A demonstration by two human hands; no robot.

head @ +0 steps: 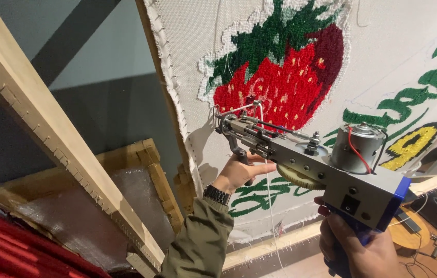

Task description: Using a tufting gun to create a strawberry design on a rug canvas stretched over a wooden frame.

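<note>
a: what is the right hand (362, 247) doing?

b: its grip is clenching around the blue handle at the back of the tufting gun (311, 164), down at the lower right. the grey metal body is running up and to the left from that grip, with the silver motor (355, 146) sitting just above the fingers.

a: and the left hand (241, 172)?

b: it is grasping the dark front handle under the gun's nose, fingers curling around it. a dark watch (217, 194) is sitting on the wrist, and an olive green sleeve (198, 242) is trailing down below it.

a: where is the gun pointing?

b: the needle tip, just above the left grip, is pressing against the white cloth (414, 41) at the lower edge of the red tufted strawberry (280, 77). a white yarn (270, 206) is hanging down between the two grips.

a: anything else around?

b: green tufted shapes (424, 92) and a yellow patch with a black outline (414, 146) are lying on the cloth to the right of the gun. the cloth is stretching over a wooden frame (164, 87), to the left of the left grip.
</note>
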